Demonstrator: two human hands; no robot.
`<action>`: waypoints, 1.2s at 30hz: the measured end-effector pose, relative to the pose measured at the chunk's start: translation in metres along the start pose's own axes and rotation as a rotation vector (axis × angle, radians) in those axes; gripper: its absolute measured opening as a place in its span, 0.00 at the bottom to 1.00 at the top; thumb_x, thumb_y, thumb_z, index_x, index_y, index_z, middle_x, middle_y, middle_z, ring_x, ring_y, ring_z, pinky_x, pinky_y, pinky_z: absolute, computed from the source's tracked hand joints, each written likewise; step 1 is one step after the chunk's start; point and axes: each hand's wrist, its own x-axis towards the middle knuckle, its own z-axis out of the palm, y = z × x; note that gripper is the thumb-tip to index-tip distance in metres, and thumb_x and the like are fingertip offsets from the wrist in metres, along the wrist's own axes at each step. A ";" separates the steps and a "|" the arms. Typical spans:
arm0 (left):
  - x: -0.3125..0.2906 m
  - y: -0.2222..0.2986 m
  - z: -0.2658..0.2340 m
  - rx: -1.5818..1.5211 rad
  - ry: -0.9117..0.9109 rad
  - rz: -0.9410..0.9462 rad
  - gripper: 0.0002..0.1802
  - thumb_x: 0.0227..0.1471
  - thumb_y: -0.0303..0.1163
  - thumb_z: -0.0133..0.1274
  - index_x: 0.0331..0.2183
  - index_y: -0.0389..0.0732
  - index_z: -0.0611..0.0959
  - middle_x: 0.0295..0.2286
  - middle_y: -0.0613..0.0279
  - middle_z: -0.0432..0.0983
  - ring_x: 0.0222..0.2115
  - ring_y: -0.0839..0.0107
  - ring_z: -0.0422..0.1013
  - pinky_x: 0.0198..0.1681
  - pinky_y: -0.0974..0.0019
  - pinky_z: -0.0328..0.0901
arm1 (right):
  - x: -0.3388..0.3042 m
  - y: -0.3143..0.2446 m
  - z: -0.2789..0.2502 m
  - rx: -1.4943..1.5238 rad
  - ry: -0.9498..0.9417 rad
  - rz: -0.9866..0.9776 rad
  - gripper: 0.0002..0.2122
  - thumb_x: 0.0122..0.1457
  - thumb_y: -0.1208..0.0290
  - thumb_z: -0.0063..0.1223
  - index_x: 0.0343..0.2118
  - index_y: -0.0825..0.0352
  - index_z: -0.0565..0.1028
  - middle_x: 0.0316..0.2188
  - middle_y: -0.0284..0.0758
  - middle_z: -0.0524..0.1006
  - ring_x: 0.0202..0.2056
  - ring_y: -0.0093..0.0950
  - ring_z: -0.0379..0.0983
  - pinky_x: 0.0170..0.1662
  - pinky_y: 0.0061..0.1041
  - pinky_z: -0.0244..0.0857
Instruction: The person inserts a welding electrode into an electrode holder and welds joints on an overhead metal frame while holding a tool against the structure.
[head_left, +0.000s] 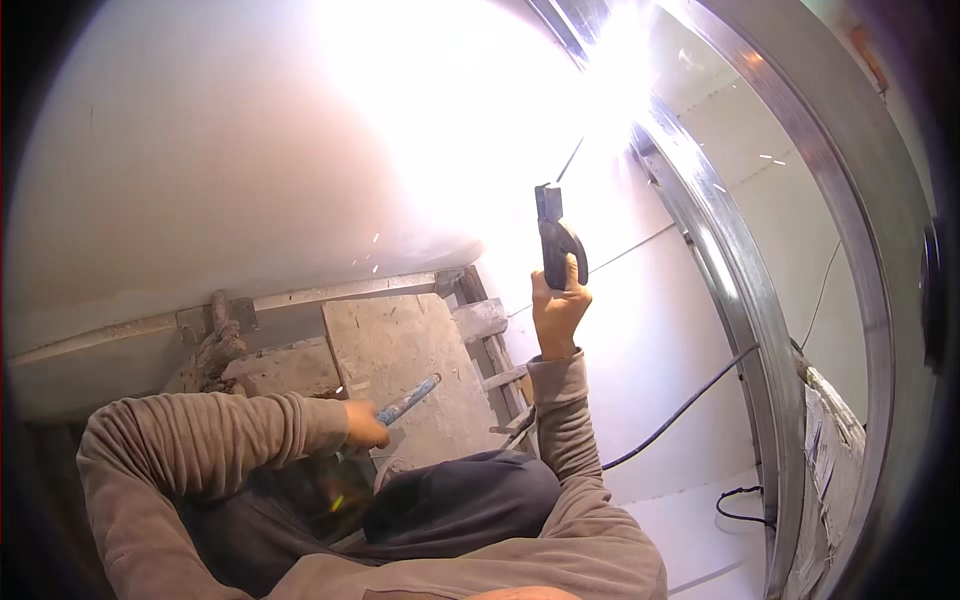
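My right hand (562, 315) is raised and wrapped round the black handle of a welding electrode holder (550, 225). A thin welding rod (570, 160) runs up from its jaw into a white glare at the metal frame (712, 215). The glare hides the rod's tip and the spot it meets. Low in front of me, my left hand (367, 425) is closed round a worn blue-grey bar-shaped tool (410, 398). Its free end points up and to the right; the rest is hidden by the hand, so its exact kind cannot be told.
Curved by the lens, shiny metal uprights (870, 200) stand at the right. A black cable (685, 405) runs beside them. Below lies a worn board (400, 335) among rough timbers (485, 320). A pale wall (200, 170) slopes at the left. Sparks fly near the frame and wall.
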 end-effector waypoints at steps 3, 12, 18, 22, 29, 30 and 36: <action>-0.003 0.010 0.000 0.002 -0.004 0.000 0.16 0.45 0.42 0.61 0.26 0.36 0.86 0.22 0.57 0.81 0.24 0.65 0.79 0.30 0.60 0.71 | 0.008 0.010 0.000 0.042 0.083 -0.170 0.16 0.51 0.74 0.63 0.41 0.79 0.79 0.16 0.44 0.75 0.16 0.31 0.74 0.25 0.28 0.67; 0.003 0.004 0.000 0.016 -0.020 0.014 0.17 0.47 0.44 0.61 0.28 0.38 0.87 0.21 0.59 0.81 0.24 0.64 0.79 0.32 0.59 0.72 | 0.010 0.001 0.000 0.080 0.096 -0.111 0.12 0.55 0.73 0.61 0.39 0.75 0.80 0.18 0.43 0.77 0.18 0.30 0.77 0.26 0.28 0.69; 0.005 0.006 0.001 0.004 -0.041 0.047 0.17 0.48 0.44 0.60 0.24 0.38 0.87 0.21 0.59 0.82 0.24 0.65 0.79 0.32 0.60 0.72 | 0.010 0.015 0.002 0.069 0.141 -0.184 0.10 0.56 0.75 0.62 0.38 0.74 0.78 0.21 0.34 0.78 0.22 0.18 0.72 0.27 0.23 0.69; 0.000 0.005 -0.003 0.035 -0.044 0.042 0.17 0.49 0.43 0.60 0.25 0.36 0.86 0.22 0.57 0.81 0.24 0.66 0.78 0.31 0.59 0.71 | 0.008 -0.019 -0.003 0.116 0.153 -0.176 0.11 0.57 0.74 0.62 0.40 0.76 0.78 0.22 0.40 0.81 0.21 0.26 0.78 0.29 0.28 0.72; 0.008 -0.004 0.001 0.041 -0.027 0.070 0.17 0.49 0.42 0.59 0.26 0.34 0.85 0.21 0.57 0.80 0.22 0.65 0.77 0.29 0.59 0.70 | 0.009 -0.026 -0.005 0.091 0.084 0.046 0.12 0.55 0.73 0.64 0.38 0.77 0.78 0.20 0.42 0.80 0.21 0.30 0.80 0.28 0.27 0.71; 0.008 -0.003 0.001 0.052 -0.044 0.062 0.17 0.49 0.41 0.59 0.26 0.34 0.85 0.21 0.57 0.80 0.21 0.66 0.77 0.29 0.59 0.71 | 0.010 -0.022 -0.001 0.093 0.083 0.046 0.12 0.55 0.73 0.64 0.38 0.77 0.78 0.20 0.42 0.80 0.21 0.30 0.80 0.28 0.27 0.71; -0.008 0.004 0.003 -0.125 -0.052 0.003 0.18 0.51 0.40 0.59 0.33 0.32 0.82 0.22 0.55 0.79 0.18 0.66 0.76 0.25 0.59 0.72 | 0.012 -0.015 0.001 0.060 0.134 -0.099 0.14 0.54 0.73 0.65 0.39 0.79 0.78 0.19 0.45 0.79 0.20 0.28 0.79 0.26 0.27 0.70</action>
